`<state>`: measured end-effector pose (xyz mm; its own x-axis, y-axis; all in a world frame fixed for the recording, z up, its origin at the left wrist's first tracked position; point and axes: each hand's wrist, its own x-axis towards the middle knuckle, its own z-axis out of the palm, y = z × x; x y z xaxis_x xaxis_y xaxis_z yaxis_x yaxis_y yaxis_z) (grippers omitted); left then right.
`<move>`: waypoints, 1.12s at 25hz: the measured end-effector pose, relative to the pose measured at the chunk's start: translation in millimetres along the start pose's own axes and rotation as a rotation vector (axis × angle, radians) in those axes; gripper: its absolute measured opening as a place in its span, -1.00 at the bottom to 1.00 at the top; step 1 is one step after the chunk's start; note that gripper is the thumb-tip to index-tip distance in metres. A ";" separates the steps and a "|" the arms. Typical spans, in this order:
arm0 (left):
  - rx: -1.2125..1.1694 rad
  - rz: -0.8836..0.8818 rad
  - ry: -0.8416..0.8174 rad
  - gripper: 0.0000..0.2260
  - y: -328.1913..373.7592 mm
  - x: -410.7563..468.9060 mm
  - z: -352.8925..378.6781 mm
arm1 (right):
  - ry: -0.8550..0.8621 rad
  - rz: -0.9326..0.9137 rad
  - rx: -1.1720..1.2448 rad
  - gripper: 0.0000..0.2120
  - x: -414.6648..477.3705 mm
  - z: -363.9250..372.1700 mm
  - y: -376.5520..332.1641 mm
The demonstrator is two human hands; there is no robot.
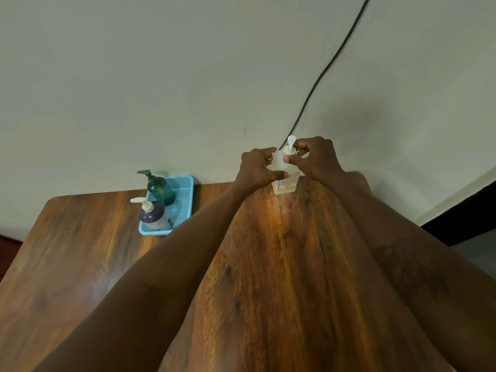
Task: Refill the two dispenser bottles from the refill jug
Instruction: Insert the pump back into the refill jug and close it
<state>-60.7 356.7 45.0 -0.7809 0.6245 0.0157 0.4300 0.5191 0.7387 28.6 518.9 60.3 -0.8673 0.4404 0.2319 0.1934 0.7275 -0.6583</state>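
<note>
While the left hand (257, 167) grips the body of the white pump bottle (285, 183) at the table's (268, 264) far edge, near 12 o'clock, the right hand (314, 159) pinches its pump collar (289, 150); unscrewing cleanly probably means holding the body upright and still, turning only the collar. Fingers hide how loose the collar sits, and whether this bottle is the one to pour from cannot be told; the green bottle (161, 190) and purple bottle (153, 214) stand in the blue tray (188, 181) at 10 o'clock.
</note>
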 end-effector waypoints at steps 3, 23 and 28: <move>-0.032 -0.038 -0.010 -0.34 -10.5 19.3 20.6 | -0.021 0.018 0.014 -0.63 16.0 19.2 28.7; -0.063 -0.133 0.030 -0.51 -49.4 55.2 64.9 | -0.056 0.075 0.029 -0.70 50.0 70.6 79.7; -0.058 -0.145 0.033 -0.54 -41.2 46.3 63.1 | -0.059 0.124 0.009 -0.54 44.3 70.7 79.9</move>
<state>-86.0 401.1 -27.2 -0.8476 0.5257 -0.0727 0.2857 0.5673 0.7724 -26.8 559.4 -32.5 -0.8623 0.4951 0.1061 0.2971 0.6644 -0.6858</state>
